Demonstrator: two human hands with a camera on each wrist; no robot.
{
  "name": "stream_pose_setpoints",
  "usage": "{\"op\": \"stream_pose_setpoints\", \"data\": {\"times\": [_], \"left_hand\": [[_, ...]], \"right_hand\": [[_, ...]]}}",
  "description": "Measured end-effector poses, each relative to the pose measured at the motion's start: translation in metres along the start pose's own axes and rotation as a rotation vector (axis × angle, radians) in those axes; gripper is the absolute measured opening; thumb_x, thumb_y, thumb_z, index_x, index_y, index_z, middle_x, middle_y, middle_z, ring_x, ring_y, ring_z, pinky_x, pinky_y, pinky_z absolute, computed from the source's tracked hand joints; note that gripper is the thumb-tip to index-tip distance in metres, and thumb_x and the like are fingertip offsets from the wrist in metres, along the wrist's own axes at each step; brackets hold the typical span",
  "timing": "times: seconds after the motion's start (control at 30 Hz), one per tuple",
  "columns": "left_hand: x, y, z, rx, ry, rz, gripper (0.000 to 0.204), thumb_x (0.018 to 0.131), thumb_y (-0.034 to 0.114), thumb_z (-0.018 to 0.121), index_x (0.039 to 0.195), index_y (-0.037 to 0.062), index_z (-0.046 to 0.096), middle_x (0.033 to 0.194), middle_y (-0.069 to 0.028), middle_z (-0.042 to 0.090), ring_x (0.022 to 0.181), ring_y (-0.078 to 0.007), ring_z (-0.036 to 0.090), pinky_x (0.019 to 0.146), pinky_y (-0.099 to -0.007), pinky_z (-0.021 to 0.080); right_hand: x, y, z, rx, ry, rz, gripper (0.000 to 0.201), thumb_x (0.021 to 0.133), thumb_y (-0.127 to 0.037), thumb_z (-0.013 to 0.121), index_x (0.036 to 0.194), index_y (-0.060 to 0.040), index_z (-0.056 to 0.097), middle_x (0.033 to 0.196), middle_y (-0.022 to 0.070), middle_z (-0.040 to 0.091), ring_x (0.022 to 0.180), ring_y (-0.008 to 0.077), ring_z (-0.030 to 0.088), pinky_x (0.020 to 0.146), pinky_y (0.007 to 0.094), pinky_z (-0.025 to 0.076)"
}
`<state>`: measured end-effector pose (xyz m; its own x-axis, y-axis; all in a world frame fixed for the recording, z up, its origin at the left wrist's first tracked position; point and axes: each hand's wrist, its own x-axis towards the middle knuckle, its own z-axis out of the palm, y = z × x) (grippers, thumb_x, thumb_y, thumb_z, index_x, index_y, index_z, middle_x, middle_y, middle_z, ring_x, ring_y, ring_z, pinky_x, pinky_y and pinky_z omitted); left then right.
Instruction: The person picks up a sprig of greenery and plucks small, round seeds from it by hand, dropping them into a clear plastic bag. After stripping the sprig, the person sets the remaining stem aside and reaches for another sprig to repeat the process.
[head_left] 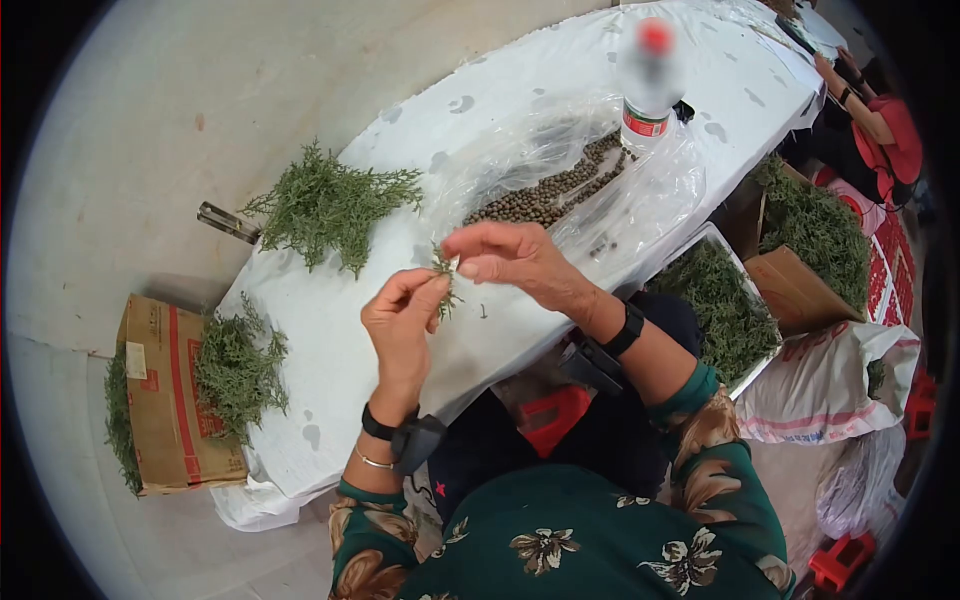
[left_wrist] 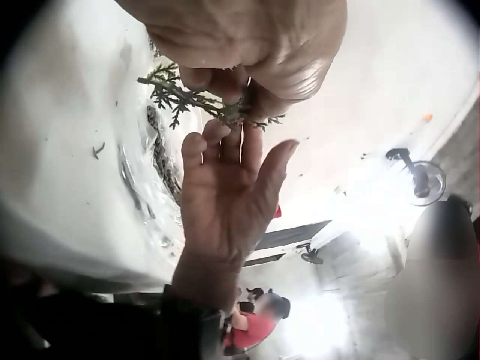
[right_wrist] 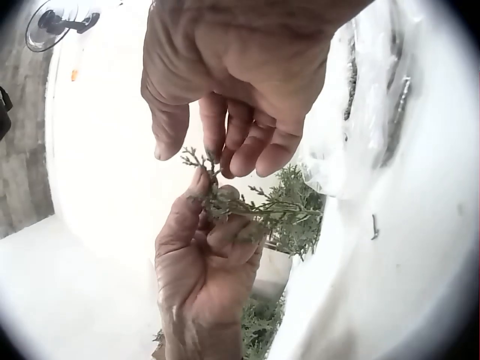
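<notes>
A small green sprig [head_left: 447,300] [left_wrist: 180,94] [right_wrist: 281,211] is pinched between the thumb and fingers of the left hand [head_left: 402,325] [left_wrist: 251,45] [right_wrist: 206,277], above the white-covered table. Facing it, the right hand [head_left: 525,262] [left_wrist: 225,199] [right_wrist: 240,82] has its thumb apart from its loosely bent fingers. In the right wrist view the right fingertips are close over the sprig's upper end; whether they touch it I cannot tell. A small pale spot shows between the hands in the head view, too small to identify.
Green sprigs [head_left: 330,205] lie on the table [head_left: 350,350] beyond the left hand. Brown beads [head_left: 545,200] rest on clear plastic near a red-capped bottle [head_left: 648,90]. Boxes of greenery [head_left: 175,400] [head_left: 715,300] stand at both sides. A person in red [head_left: 895,140] is at the far right.
</notes>
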<state>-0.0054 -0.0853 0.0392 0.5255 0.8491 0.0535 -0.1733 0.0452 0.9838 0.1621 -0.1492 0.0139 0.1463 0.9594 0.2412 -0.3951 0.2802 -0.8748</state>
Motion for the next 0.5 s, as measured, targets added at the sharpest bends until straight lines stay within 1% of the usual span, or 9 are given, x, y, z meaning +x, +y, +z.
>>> {"op": "stream_pose_setpoints", "data": {"times": [0.03, 0.1, 0.13, 0.23, 0.27, 0.37, 0.4, 0.43, 0.5], "left_hand": [[-0.002, -0.005, 0.004, 0.097, 0.021, 0.064, 0.011, 0.08, 0.007, 0.069, 0.085, -0.0012, 0.064, 0.073, -0.0018, 0.06, 0.056, -0.0041, 0.047, 0.049, -0.0172, 0.037], [-0.003, -0.014, 0.009, 0.294, 0.061, 0.19, 0.013, 0.079, 0.009, 0.07, 0.085, -0.0013, 0.064, 0.074, -0.0023, 0.06, 0.056, -0.0042, 0.048, 0.049, -0.0175, 0.037], [-0.002, -0.017, 0.01, 0.293, 0.06, 0.186, 0.013, 0.079, 0.009, 0.07, 0.085, -0.0013, 0.064, 0.074, -0.0023, 0.06, 0.056, -0.0042, 0.048, 0.049, -0.0175, 0.037], [-0.001, -0.025, 0.014, 0.578, 0.085, 0.499, 0.017, 0.078, 0.009, 0.071, 0.089, -0.0016, 0.064, 0.074, -0.0033, 0.061, 0.057, -0.0055, 0.051, 0.05, -0.0188, 0.04], [0.003, -0.023, 0.017, 0.576, 0.084, 0.498, 0.017, 0.078, 0.009, 0.071, 0.089, -0.0016, 0.064, 0.074, -0.0033, 0.061, 0.057, -0.0055, 0.051, 0.05, -0.0188, 0.04], [0.018, -0.013, 0.019, 0.981, 0.273, 0.982, 0.026, 0.077, 0.01, 0.073, 0.099, -0.0011, 0.063, 0.076, -0.0038, 0.061, 0.064, -0.0085, 0.056, 0.056, -0.0222, 0.045], [0.017, -0.012, 0.015, 0.983, 0.268, 0.982, 0.026, 0.077, 0.01, 0.073, 0.099, -0.0011, 0.063, 0.076, -0.0038, 0.061, 0.064, -0.0085, 0.056, 0.056, -0.0222, 0.045], [0.011, -0.012, 0.009, 0.974, 0.072, 0.774, 0.029, 0.077, 0.011, 0.073, 0.102, -0.0014, 0.062, 0.078, -0.0045, 0.062, 0.068, -0.0102, 0.057, 0.059, -0.0237, 0.046], [-0.004, -0.01, 0.001, 0.92, -0.299, 0.349, 0.035, 0.077, 0.011, 0.072, 0.108, -0.0019, 0.06, 0.083, -0.0059, 0.063, 0.075, -0.0137, 0.059, 0.065, -0.0265, 0.049]], "right_hand": [[0.0, 0.002, 0.0, 0.021, -0.041, 0.036, 0.026, 0.084, -0.013, 0.065, 0.107, -0.0011, 0.061, 0.093, 0.0016, 0.062, 0.081, 0.0059, 0.054, 0.071, 0.0204, 0.045], [0.002, 0.008, -0.002, 0.023, -0.042, 0.045, 0.025, 0.084, -0.012, 0.065, 0.106, -0.0008, 0.062, 0.093, 0.0025, 0.062, 0.082, 0.006, 0.054, 0.071, 0.0205, 0.045], [0.002, 0.011, -0.002, 0.028, -0.043, 0.054, 0.024, 0.084, -0.012, 0.064, 0.105, -0.0006, 0.062, 0.093, 0.0033, 0.062, 0.082, 0.0062, 0.054, 0.071, 0.0207, 0.045], [0.001, 0.012, -0.006, 0.036, -0.035, 0.064, 0.02, 0.084, -0.011, 0.063, 0.102, -0.0002, 0.062, 0.092, 0.0047, 0.063, 0.083, 0.0071, 0.055, 0.071, 0.0217, 0.045], [0.002, 0.009, -0.008, 0.037, -0.03, 0.062, 0.018, 0.085, -0.01, 0.063, 0.1, -0.0001, 0.062, 0.091, 0.0052, 0.063, 0.083, 0.0078, 0.055, 0.071, 0.0225, 0.046], [0.004, -0.002, -0.013, 0.08, -0.025, 0.019, 0.015, 0.085, -0.01, 0.062, 0.097, -0.0001, 0.062, 0.091, 0.0061, 0.063, 0.082, 0.0092, 0.056, 0.071, 0.0239, 0.046], [0.004, -0.007, -0.014, 0.12, -0.027, -0.016, 0.014, 0.086, -0.01, 0.061, 0.096, -0.0002, 0.063, 0.09, 0.0065, 0.063, 0.081, 0.01, 0.056, 0.071, 0.0246, 0.046], [0.005, -0.01, -0.016, 0.159, -0.031, -0.049, 0.013, 0.086, -0.01, 0.061, 0.094, -0.0002, 0.063, 0.09, 0.0068, 0.063, 0.081, 0.0107, 0.056, 0.072, 0.0254, 0.046], [0.007, -0.012, -0.02, 0.194, -0.016, -0.041, 0.014, 0.086, -0.011, 0.06, 0.094, -0.0002, 0.063, 0.089, 0.007, 0.063, 0.081, 0.0112, 0.056, 0.072, 0.0259, 0.046]]}}
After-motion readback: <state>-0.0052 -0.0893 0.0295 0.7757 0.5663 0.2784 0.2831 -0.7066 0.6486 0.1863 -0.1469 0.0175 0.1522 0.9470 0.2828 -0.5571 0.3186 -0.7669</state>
